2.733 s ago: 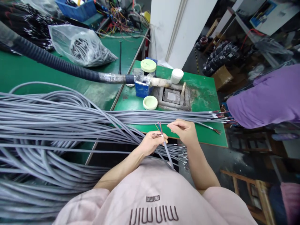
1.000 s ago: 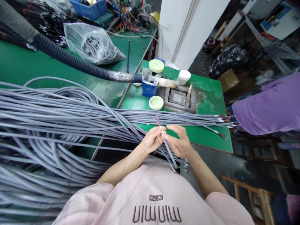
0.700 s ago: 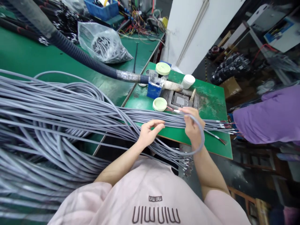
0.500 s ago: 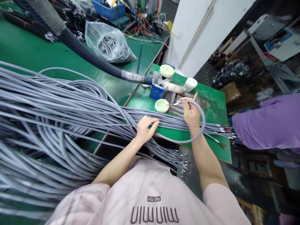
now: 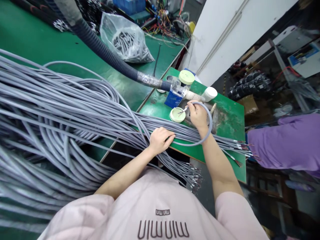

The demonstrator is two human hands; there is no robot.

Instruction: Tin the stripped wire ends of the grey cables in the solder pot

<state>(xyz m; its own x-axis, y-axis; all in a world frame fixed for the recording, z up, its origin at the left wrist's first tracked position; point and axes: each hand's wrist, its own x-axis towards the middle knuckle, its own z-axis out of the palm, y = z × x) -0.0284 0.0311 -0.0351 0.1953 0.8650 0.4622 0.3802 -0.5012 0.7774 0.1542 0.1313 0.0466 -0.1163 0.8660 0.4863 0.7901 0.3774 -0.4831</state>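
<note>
Two rows of dark stylised lettering (image 5: 162, 212) are running across the pink T-shirt (image 5: 155, 196), resisting certain reading.

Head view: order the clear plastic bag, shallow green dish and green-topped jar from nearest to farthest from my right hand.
1. Shallow green dish, just left of your right hand.
2. Green-topped jar, farther back, slightly left.
3. Clear plastic bag, far back left.

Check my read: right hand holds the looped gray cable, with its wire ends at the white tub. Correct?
Not quite. The wire ends are at the pale green dish, not the white tub; the head view shows it. The right hand does hold the looped gray cable.
</note>
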